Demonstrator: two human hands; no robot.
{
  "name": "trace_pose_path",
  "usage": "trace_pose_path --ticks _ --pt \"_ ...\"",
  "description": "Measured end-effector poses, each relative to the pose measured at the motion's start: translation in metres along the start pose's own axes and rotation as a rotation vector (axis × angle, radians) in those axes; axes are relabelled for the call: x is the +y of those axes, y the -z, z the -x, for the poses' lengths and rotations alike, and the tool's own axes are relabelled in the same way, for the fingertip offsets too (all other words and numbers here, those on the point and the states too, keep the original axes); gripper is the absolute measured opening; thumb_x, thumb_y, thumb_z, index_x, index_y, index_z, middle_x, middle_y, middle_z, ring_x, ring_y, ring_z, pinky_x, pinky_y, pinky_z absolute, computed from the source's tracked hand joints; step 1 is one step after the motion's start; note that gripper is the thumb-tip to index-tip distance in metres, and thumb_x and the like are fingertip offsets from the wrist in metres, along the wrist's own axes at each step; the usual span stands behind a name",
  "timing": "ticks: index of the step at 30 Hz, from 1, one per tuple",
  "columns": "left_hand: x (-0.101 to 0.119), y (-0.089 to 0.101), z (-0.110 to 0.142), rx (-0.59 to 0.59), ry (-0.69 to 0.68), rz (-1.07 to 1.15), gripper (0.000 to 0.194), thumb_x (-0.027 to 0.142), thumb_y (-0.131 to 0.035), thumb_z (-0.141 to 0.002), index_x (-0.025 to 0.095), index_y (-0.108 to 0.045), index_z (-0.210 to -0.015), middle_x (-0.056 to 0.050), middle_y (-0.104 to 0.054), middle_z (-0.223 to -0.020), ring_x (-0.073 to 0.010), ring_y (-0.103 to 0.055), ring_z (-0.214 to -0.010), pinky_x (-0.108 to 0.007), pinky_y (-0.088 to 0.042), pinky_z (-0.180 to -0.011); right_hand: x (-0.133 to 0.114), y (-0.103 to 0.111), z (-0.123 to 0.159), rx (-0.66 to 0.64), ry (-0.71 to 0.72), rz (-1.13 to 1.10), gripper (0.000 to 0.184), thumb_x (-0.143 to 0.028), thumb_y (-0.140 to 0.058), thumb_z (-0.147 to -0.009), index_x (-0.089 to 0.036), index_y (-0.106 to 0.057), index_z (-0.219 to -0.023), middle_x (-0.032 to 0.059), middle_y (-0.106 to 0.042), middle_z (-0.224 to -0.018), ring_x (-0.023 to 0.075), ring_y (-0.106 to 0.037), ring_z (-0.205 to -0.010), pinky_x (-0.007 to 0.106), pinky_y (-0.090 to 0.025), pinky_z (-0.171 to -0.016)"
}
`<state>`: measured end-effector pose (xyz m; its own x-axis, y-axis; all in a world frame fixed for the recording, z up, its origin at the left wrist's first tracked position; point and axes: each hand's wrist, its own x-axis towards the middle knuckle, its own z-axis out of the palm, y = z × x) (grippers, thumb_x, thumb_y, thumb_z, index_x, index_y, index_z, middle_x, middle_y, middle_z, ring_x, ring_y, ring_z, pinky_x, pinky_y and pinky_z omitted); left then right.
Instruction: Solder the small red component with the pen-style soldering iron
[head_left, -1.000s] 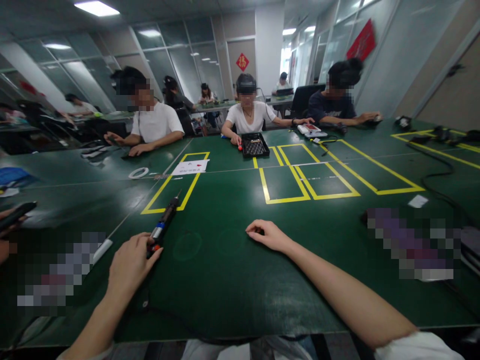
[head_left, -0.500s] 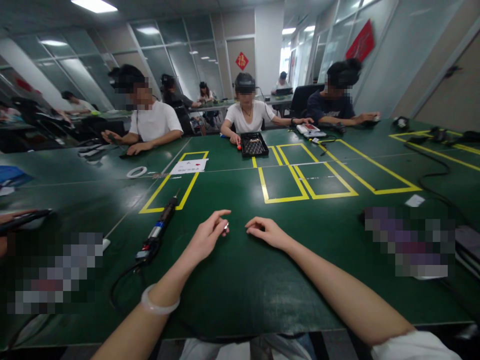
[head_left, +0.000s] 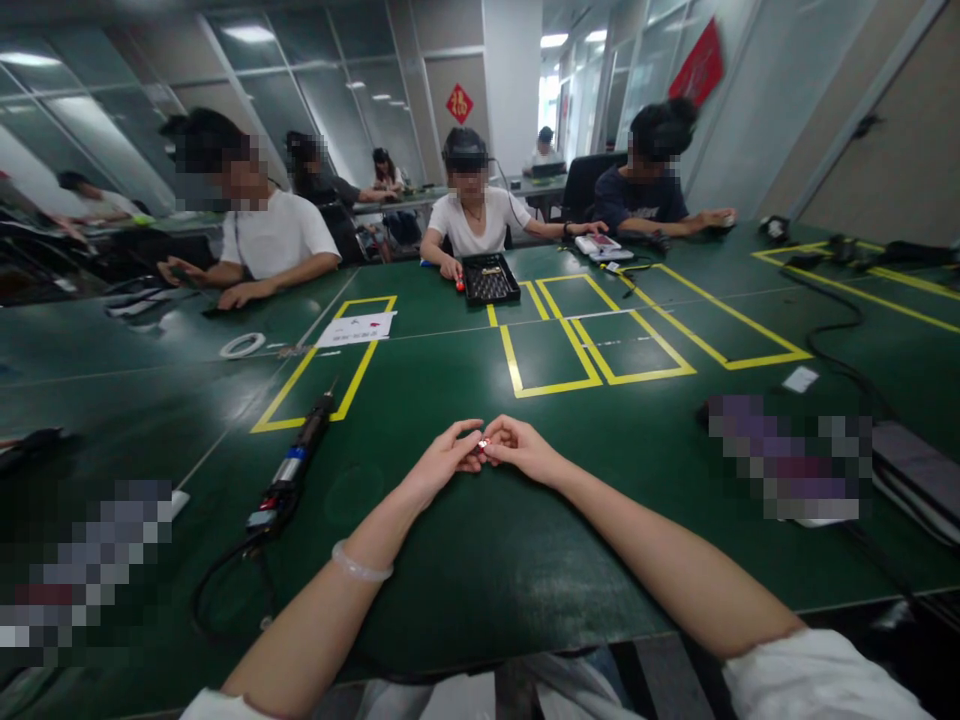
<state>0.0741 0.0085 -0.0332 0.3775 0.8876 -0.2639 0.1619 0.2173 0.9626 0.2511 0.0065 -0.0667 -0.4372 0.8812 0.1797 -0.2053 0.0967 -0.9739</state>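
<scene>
While a dark, pen-shaped driver (head_left: 289, 470) lies aslant on the table (head_left: 435, 570), a small red-and-white piece (head_left: 484, 446) is pinched to its right

With its long axis slanting from near left to far right, the driver points its thin tip away from the wearer, and the tip reaches over the near edge of a yellow taped rectangle (head_left: 358, 381). A black cable (head_left: 197, 586) leaves its near end and curls back toward the wearer. The left hand (head_left: 442, 460) and right hand (head_left: 525, 452) meet at the small red-and-white piece, each pinching it between thumb and fingers. The piece is too small and too covered to show which way it points.

One second ago the left hand was on the driver's near end; half a second ago it had let go and stood just short of the right hand. Now that gap has closed. The driver has kept its place against the taped rectangle since the half-second frame. A pale bracelet (head_left: 362, 562) circles the left wrist.
</scene>
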Motion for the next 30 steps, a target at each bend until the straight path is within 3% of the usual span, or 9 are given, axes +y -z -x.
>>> trace_pose_path --ticks 3,5,12,21,30 --pt "-0.0033 0.0024 -0.0002 0.001 -0.006 -0.007 0.043 0.047 -0.068 -0.074 0.015 -0.057 -0.100 -0.002 -0.065 -0.078 -0.0098 -0.059 -0.066 -0.026 -0.048 -0.070 0.0020 0.0015 -0.0011 0.039 0.018 0.046 0.034 -0.041 -0.072 -0.075 -0.017 -0.054 -0.090 -0.0034 -0.059 -0.068 0.0100 -0.055 -0.059 0.023 -0.042 -0.058" --pt "-0.0039 0.0025 0.0006 -0.002 -0.047 -0.023 0.038 0.045 -0.070 -0.073 0.015 -0.057 -0.093 -0.002 -0.065 -0.079 -0.0103 -0.060 -0.069 -0.027 -0.048 -0.072 0.0025 0.0018 -0.0014 0.053 0.024 0.068 0.035 -0.042 -0.072 -0.074 -0.018 -0.054 -0.092 -0.0031 -0.059 -0.070 0.0104 -0.056 -0.060 0.023 -0.042 -0.058" --pt "-0.0042 0.0021 0.0034 0.014 -0.281 -0.193 0.027 0.034 -0.067 -0.076 0.016 -0.058 -0.094 0.000 -0.061 -0.083 -0.0106 -0.058 -0.076 -0.024 -0.045 -0.072 0.0037 0.0023 -0.0018 0.102 0.010 0.143 0.029 -0.043 -0.067 -0.078 -0.017 -0.055 -0.084 -0.0021 -0.057 -0.070 0.0109 -0.054 -0.061 0.024 -0.043 -0.059" --pt "-0.0092 0.0071 0.0025 0.016 -0.323 -0.189 0.022 0.030 -0.062 -0.079 0.016 -0.056 -0.095 -0.003 -0.062 -0.093 -0.0133 -0.061 -0.086 -0.027 -0.047 -0.080 0.0035 0.0050 -0.0014 0.136 0.081 0.324 0.023 -0.030 -0.067 -0.077 -0.017 -0.056 -0.093 0.0008 -0.061 -0.082 0.0121 -0.055 -0.068 0.024 -0.043 -0.060" --pt "-0.0055 0.0096 0.0039 0.003 -0.358 -0.279 0.019 0.026 -0.061 -0.080 0.016 -0.056 -0.096 -0.005 -0.063 -0.096 -0.0148 -0.062 -0.089 -0.032 -0.048 -0.087 0.0024 0.0032 0.0006 0.132 0.103 0.471 0.016 -0.027 -0.064 -0.079 -0.017 -0.061 -0.091 0.0012 -0.062 -0.080 0.0132 -0.057 -0.070 0.024 -0.044 -0.062"
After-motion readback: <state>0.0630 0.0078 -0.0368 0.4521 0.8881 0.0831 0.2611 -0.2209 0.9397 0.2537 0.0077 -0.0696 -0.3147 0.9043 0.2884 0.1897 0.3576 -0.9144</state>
